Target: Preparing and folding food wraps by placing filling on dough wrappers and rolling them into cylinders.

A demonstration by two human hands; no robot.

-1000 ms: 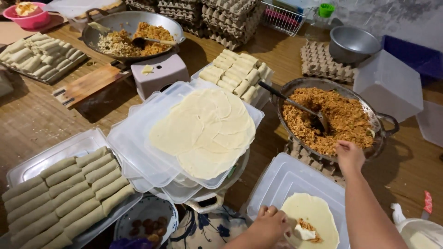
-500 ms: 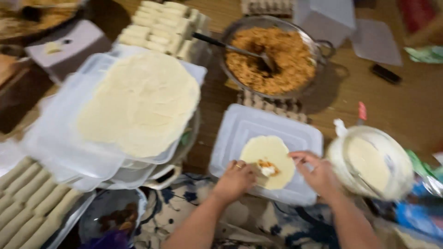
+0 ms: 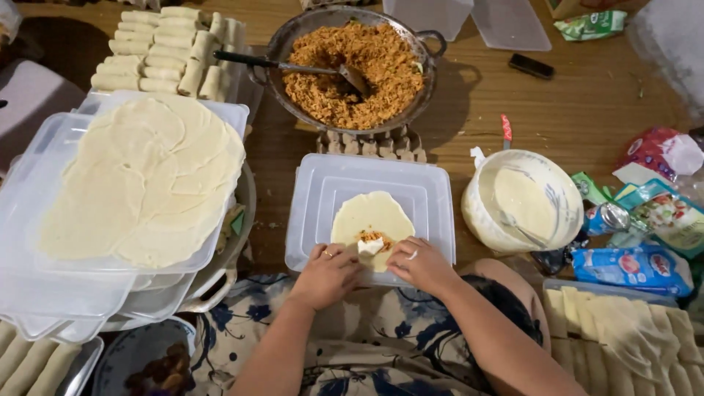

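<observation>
A round pale wrapper (image 3: 374,216) lies on an upturned clear plastic lid (image 3: 425,187) in front of me, with a small heap of orange filling and a white piece at its near edge. My left hand (image 3: 328,273) and my right hand (image 3: 418,262) both rest on the wrapper's near edge, fingers bent over it beside the filling. Beyond the lid, a metal pan of orange-brown filling (image 3: 352,70) with a spoon in it sits on an egg tray.
A stack of wrappers (image 3: 147,180) lies on piled plastic lids at left. Finished rolls (image 3: 169,55) are lined up behind it and at bottom left. A white bowl of pale paste (image 3: 524,202) stands right, beside packets and more rolls (image 3: 623,330).
My right hand came back from the filling pan to the wrapper, where filling now lies. The view swung right and down, and both hands now press the wrapper's near edge.
</observation>
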